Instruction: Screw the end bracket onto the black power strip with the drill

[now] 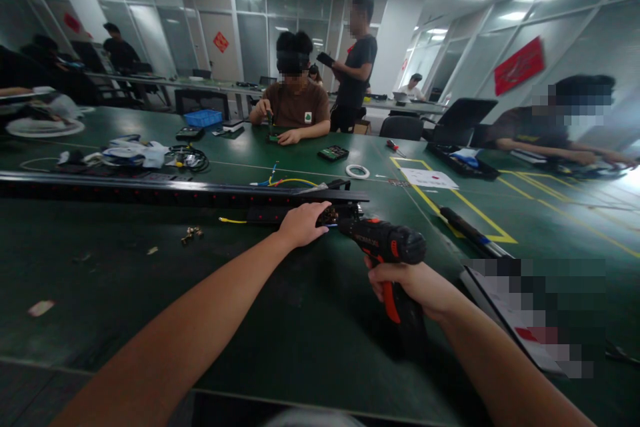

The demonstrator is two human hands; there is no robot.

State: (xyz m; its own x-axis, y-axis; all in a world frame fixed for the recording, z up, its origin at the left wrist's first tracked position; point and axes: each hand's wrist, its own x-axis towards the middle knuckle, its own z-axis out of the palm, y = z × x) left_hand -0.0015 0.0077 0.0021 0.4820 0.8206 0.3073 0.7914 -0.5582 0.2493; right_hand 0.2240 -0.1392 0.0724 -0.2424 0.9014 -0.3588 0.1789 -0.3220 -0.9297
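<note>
A long black metal rail (200,193) with red marks lies across the table, its near end just ahead of my hands. My left hand (300,223) rests at that end, thumb and forefinger stretched apart beside a small brass-coloured cluster (329,215); the other fingers are partly hidden. In my right hand (400,277) is a black and orange cordless drill (385,240), gripped by its handle. The drill's nose points left at the rail's end; whether its tip touches anything cannot be made out. Loose brass-coloured screws (192,235) lie left of my left hand.
Yellow and blue wires (293,182) run behind the rail. A white tape roll (358,171), a screwdriver (393,145) and a paper sheet (429,178) lie farther back. On the right are a black rod (473,232) and a clipboard (515,327). People sit across and right.
</note>
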